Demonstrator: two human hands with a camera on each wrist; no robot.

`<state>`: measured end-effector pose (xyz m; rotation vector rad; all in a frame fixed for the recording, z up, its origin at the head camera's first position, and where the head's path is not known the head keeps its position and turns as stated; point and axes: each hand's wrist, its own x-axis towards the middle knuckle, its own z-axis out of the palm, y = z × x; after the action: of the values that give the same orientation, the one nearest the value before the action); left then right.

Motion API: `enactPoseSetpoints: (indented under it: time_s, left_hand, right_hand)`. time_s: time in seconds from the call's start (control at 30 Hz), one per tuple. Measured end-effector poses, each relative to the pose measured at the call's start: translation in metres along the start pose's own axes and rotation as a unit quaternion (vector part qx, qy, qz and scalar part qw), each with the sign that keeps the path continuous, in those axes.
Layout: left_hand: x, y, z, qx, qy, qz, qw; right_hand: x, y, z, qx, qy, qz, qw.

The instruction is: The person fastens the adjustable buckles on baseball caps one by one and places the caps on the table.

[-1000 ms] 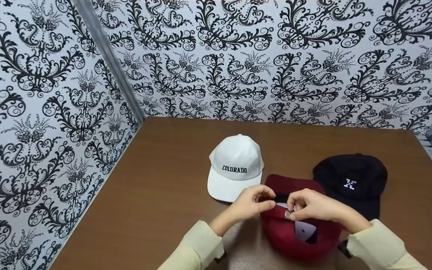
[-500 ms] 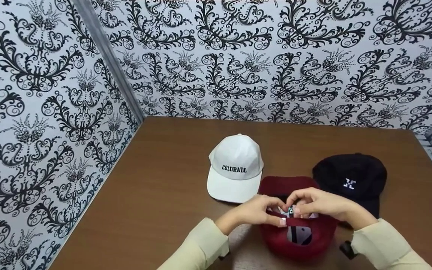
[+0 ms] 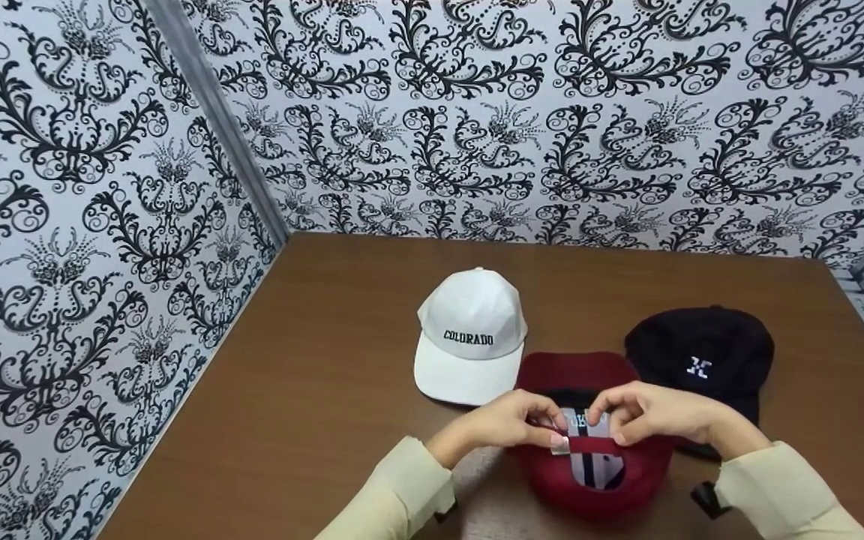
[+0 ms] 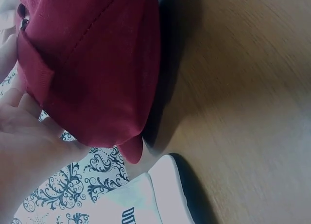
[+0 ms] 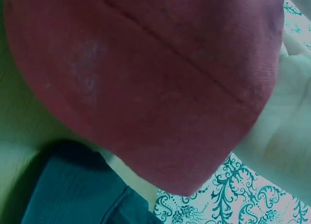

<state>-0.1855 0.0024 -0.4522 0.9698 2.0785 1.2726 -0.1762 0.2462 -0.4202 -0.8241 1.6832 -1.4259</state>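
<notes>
A dark red baseball cap (image 3: 589,502) rests back side toward me, its brim (image 3: 574,367) pointing away. My left hand (image 3: 499,424) pinches the left part of its back strap, thumb beside a small shiny piece that looks like the strap's buckle (image 3: 560,445). On the strap's right side, my right hand (image 3: 664,412) holds the edge between thumb and fingers. The cap's pale inside lining shows between the hands and through the back opening. In the left wrist view the cap's side (image 4: 102,68) hides part of the fingers; the right wrist view also shows mostly its crown (image 5: 150,88).
A white cap (image 3: 477,311) lettered COLORADO stands just behind and left of the red one. Right of it sits a black cap (image 3: 702,341) with a small white emblem, close to the red cap. Patterned walls (image 3: 477,135) bound the brown table (image 3: 312,360).
My right hand has let go of the strap's shiny piece and shifted right, apart from my left hand. The cap's inside shows more now. The white and black caps have not moved.
</notes>
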Motion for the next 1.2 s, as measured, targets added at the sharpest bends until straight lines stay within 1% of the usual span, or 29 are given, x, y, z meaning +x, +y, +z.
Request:
enactPoseSetpoints:
  time_s: [0.13,0.23,0.27,0.33,0.4,0.43,0.47,0.5,0.53,0.6,0.67,0.73,0.8,0.83,0.87,0.9,1.0,1.07,1.1,1.13,1.2]
  left_hand:
    - [-0.001,-0.003,0.000,-0.032,0.015,-0.001,0.9994]
    - [-0.004,-0.006,-0.003,-0.029,0.029,0.009,0.9991]
    - [-0.006,-0.007,-0.004,-0.017,0.033,0.015,0.9992]
    - [-0.008,-0.011,-0.007,0.024,0.043,0.033,0.9983]
    - [-0.010,-0.016,-0.010,0.068,0.050,0.035,0.9958]
    - [-0.012,-0.018,-0.011,0.094,0.053,0.031,0.9937]
    - [-0.013,-0.021,-0.012,0.117,0.053,0.022,0.9914]
    - [-0.015,-0.023,-0.013,0.139,0.051,0.010,0.9890]
    - [-0.016,-0.025,-0.014,0.156,0.047,-0.007,0.9867]
    - [-0.019,-0.030,-0.014,0.194,0.038,-0.039,0.9795]
    - [-0.022,-0.033,-0.013,0.234,0.034,-0.067,0.9693]
    - [-0.023,-0.035,-0.012,0.274,0.039,-0.085,0.9572]
    - [-0.025,-0.037,-0.011,0.302,0.052,-0.097,0.9469]
    - [-0.025,-0.037,-0.010,0.311,0.060,-0.099,0.9433]
    - [-0.025,-0.037,-0.010,0.315,0.070,-0.099,0.9413]
    - [-0.025,-0.037,-0.009,0.319,0.080,-0.098,0.9392]
    - [-0.023,-0.037,-0.010,0.318,0.103,-0.090,0.9383]
    - [-0.021,-0.037,-0.012,0.314,0.115,-0.081,0.9387]
    - [-0.020,-0.037,-0.013,0.307,0.121,-0.076,0.9409]
    - [-0.019,-0.036,-0.014,0.293,0.127,-0.067,0.9453]
    - [-0.017,-0.036,-0.017,0.244,0.143,-0.048,0.9580]
  right_hand:
    - [-0.003,0.002,-0.001,-0.003,-0.008,-0.014,1.000]
    - [-0.007,0.002,-0.002,-0.007,-0.011,-0.016,1.000]
    - [-0.009,0.002,-0.003,-0.011,-0.011,-0.016,1.000]
    - [-0.014,0.002,-0.005,-0.030,-0.010,-0.020,0.999]
    - [-0.019,0.003,-0.006,-0.069,-0.005,-0.026,0.997]
    - [-0.022,0.004,-0.007,-0.095,0.000,-0.030,0.995]
    - [-0.025,0.004,-0.007,-0.133,0.014,-0.028,0.991]
    - [-0.029,0.005,-0.006,-0.175,0.032,-0.019,0.984]
    - [-0.032,0.006,-0.006,-0.208,0.049,-0.005,0.977]
    - [-0.037,0.008,-0.004,-0.269,0.085,0.035,0.959]
    - [-0.041,0.011,-0.002,-0.302,0.117,0.081,0.943]
    - [-0.042,0.014,-0.001,-0.312,0.134,0.103,0.935]
    - [-0.042,0.018,-0.001,-0.329,0.154,0.111,0.925]
    - [-0.042,0.019,-0.002,-0.340,0.163,0.111,0.919]
    - [-0.041,0.020,-0.003,-0.351,0.170,0.106,0.914]
    - [-0.040,0.021,-0.003,-0.353,0.178,0.104,0.913]
    - [-0.039,0.018,-0.005,-0.349,0.198,0.096,0.911]
    - [-0.039,0.014,-0.006,-0.336,0.201,0.086,0.916]
    - [-0.039,0.012,-0.006,-0.333,0.203,0.085,0.917]
    - [-0.039,0.010,-0.006,-0.332,0.202,0.079,0.918]
    - [-0.040,0.007,-0.007,-0.322,0.196,0.057,0.925]
